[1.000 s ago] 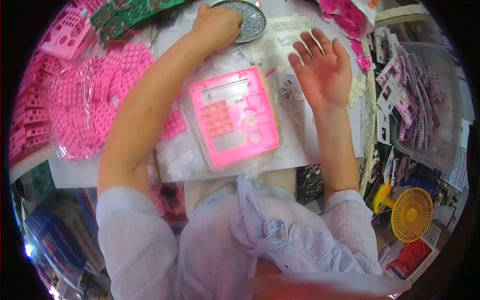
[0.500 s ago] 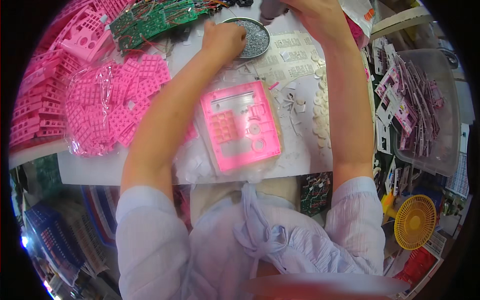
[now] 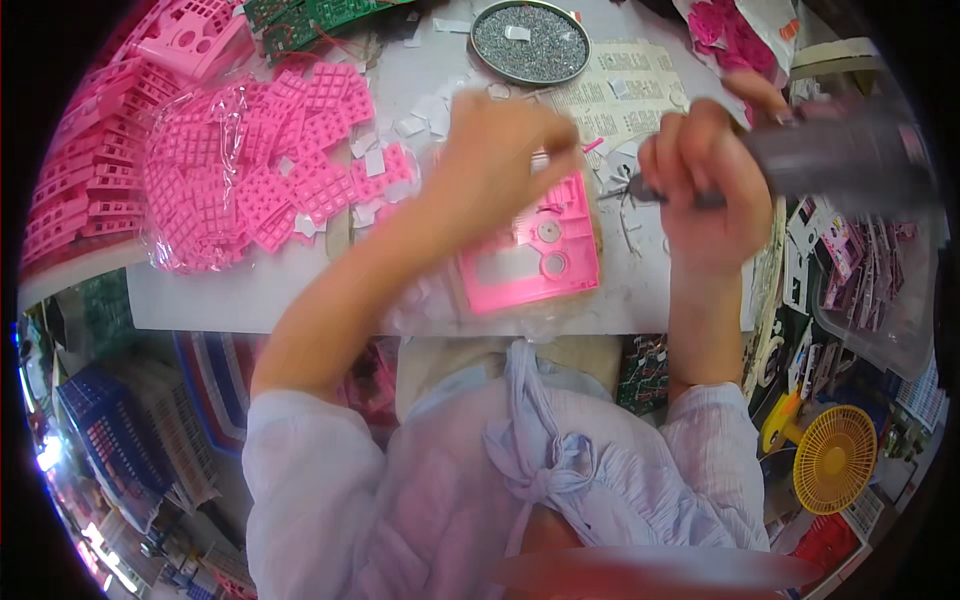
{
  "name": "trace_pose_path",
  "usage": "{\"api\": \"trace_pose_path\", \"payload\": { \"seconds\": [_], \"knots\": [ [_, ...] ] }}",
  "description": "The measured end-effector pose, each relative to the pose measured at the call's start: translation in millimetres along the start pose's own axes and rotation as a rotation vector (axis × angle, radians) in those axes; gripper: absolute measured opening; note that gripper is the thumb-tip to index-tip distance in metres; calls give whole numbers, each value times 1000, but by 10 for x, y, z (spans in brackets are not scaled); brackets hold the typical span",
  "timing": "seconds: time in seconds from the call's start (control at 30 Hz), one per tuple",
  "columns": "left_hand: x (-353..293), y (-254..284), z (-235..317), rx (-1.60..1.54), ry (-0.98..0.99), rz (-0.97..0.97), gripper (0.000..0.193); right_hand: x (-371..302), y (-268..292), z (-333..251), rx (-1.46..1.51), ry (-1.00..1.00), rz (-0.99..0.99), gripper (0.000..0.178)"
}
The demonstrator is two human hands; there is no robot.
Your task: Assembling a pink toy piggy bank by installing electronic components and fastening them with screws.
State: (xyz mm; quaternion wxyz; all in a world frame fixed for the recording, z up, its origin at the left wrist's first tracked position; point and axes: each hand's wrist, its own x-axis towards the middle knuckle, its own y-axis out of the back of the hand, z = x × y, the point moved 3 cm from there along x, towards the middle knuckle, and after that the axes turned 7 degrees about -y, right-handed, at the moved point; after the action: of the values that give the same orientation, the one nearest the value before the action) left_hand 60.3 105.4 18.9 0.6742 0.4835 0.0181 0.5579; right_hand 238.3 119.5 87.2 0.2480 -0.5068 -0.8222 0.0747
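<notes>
Pink casing [image 3: 576, 240] by the white desk's [image 3: 250, 302] near edge, mid-width. Heaped pink keypads [image 3: 195, 165] toward left edge; yellow fan [image 3: 835, 460] off near right corner. Right hand [image 3: 708, 170] wrapped round dark power driver [image 3: 835, 160], blurred. Left hand [image 3: 505, 150] over casing, fingers bent, can't tell if pinching. Round tin [image 3: 534, 83] of grey bits [image 3: 545, 52], far edge.

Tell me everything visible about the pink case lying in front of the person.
The pink case looks like molded plastic: a shallow shell with raised walls, a rectangular window, a round ring and a pale disc just beyond the ring. It lies open side up, slightly askew, near the front of the white table; a tan edge shows along its right side. The left hand hides its far left part; whether they touch is unclear.
</notes>
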Motion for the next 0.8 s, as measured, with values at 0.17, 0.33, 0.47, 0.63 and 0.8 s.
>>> {"api": "trace_pose_path", "payload": {
  "seconds": [0.17,0.33,0.47,0.63,0.8],
  "knots": [
    [-578,3,464,-105,30,14,12,-208,-261,-29,67,-45,-209,37],
    [-654,-39,501,-182,65,74,16,-262,-315,13,24,-78,-219,31],
    [-701,-56,480,-107,18,112,19,-289,-353,47,6,-101,-214,30],
    [-657,-4,468,102,70,107,24,-329,-251,209,81,-54,-96,33],
    [-689,-52,374,128,-107,-111,27,-369,-122,457,-10,-94,-88,28]
  ]
}}
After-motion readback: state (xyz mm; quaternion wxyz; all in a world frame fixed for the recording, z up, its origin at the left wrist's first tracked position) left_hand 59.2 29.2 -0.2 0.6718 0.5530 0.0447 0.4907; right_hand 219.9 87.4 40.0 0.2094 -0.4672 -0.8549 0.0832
